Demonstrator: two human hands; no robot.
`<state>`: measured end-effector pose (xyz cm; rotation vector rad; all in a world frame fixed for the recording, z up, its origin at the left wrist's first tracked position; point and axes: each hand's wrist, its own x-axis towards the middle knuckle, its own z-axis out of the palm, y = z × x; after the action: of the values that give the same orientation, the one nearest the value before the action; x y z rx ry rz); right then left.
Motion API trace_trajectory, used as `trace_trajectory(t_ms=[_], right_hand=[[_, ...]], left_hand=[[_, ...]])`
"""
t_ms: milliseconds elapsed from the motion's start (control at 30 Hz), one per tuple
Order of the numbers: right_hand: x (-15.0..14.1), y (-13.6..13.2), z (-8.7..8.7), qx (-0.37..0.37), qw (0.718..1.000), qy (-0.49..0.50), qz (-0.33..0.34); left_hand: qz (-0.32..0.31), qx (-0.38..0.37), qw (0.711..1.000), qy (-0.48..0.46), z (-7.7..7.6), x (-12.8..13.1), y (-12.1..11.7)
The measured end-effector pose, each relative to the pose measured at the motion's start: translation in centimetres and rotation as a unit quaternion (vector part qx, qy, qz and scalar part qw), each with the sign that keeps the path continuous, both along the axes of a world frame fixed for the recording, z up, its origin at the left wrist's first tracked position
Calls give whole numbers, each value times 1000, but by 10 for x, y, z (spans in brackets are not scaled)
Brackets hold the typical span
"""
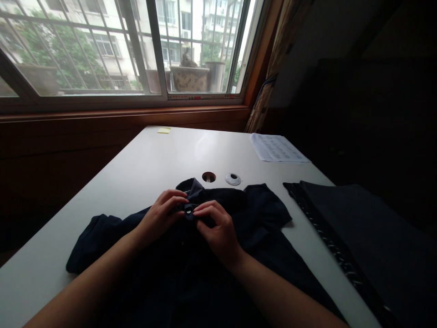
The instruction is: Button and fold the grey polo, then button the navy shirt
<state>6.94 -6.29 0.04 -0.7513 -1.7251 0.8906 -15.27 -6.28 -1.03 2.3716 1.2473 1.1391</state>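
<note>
One small button (189, 212) shows between your left hand (164, 209) and your right hand (218, 227), each pinching fabric at the collar (195, 190) of the dark shirt (205, 264), which lies spread across the white bench (119, 191), with dark cloth (375, 232) to its right and papers (278, 149) beyond.

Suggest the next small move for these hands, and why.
Perhaps the right hand should gently push the pale, button-like dot while the left hand steadies the dark shirt: both hands pinch it near the collar, on either side of the dot. Whether the dot is fastened is too small to tell.
</note>
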Motion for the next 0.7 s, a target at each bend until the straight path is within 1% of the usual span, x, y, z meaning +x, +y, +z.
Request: trace_trajectory(t_ms=[133,200,333,433,533,700], right_hand=[[1,0,-1,14,1000,-3,-16],[1,0,-2,18,1000,-8,-20],[2,-1,0,26,999,-24,-30],[4,-2,3,26,999,-27,-33],[6,-2,5,8,1000,-15,-24],[2,5,2,-6,1000,-17,8]], left_hand=[[32,-26,999,-8,-4,-1,1],[39,-33,999,13,-5,-2,1],[27,10,997,71,-4,0,2],[34,20,997,73,-2,0,1],[28,23,997,71,0,1,-1],[-5,30,996,89,0,2,-4]])
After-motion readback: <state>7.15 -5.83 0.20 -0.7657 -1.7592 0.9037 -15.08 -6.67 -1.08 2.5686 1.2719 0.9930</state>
